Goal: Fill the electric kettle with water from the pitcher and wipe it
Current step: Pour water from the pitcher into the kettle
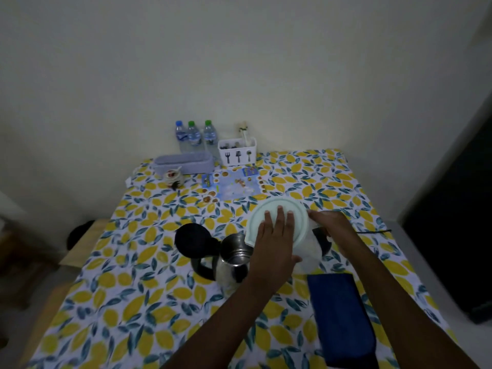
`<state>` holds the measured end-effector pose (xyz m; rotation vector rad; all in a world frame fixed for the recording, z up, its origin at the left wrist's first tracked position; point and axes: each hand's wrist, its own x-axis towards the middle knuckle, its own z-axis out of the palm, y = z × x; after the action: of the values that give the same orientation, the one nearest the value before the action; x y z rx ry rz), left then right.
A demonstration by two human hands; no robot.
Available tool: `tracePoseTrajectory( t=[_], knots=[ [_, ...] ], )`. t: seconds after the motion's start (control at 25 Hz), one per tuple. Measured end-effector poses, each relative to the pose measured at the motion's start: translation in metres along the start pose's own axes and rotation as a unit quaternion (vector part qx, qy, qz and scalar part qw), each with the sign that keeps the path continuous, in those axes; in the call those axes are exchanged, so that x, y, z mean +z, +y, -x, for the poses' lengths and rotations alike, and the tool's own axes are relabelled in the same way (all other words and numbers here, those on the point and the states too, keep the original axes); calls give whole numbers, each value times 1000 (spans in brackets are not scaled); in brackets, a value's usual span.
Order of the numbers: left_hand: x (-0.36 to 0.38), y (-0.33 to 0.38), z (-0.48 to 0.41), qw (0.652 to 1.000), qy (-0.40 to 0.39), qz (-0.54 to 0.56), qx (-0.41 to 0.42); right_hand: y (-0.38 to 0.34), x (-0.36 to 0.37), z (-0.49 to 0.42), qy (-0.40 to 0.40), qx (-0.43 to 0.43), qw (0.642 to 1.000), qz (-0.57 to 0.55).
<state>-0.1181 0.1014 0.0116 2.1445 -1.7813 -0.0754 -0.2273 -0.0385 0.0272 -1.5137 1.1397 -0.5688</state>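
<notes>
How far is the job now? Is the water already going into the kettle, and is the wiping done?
Done: the kettle stands with its lid open. In hand: the left hand lies flat on the pitcher lid and the right hand holds its side, spout near the kettle's mouth; no stream is visible. Left: wiping, since the blue cloth lies untouched.

Dim indoor scene with a greenish-grey cast and strong vignetting toward all four corners. The brightest zone is the wall behind the water bottles, which suggests soft light falling from above and ahead; no lamp is visible. Shadows are faint and diffuse. A weak highlight glints on the steel rim of the electric kettle. Wide-angle distortion bows the edges of the lemon-print tablecloth outward. Both forearms are soft with motion blur near the lower border, and fine detail is smeared by noise throughout.
</notes>
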Motion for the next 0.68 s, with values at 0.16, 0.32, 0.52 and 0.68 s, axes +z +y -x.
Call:
tracePoseTrajectory(
  t=[0.16,0.32,0.52,0.68],
  knots=[
    [-3,-4,8,997,17,64,-49,-22,8,-3,-30,-44,996,74],
    [0,-10,10,993,6,93,-71,-36,16,-7,-46,-61,988,136],
    [4,-13,13,988,22,126,-91,-44,25,-11,-52,-79,976,196],
    [5,-12,14,979,31,163,-116,-54,30,-12,-73,-96,962,244]
  ],
)
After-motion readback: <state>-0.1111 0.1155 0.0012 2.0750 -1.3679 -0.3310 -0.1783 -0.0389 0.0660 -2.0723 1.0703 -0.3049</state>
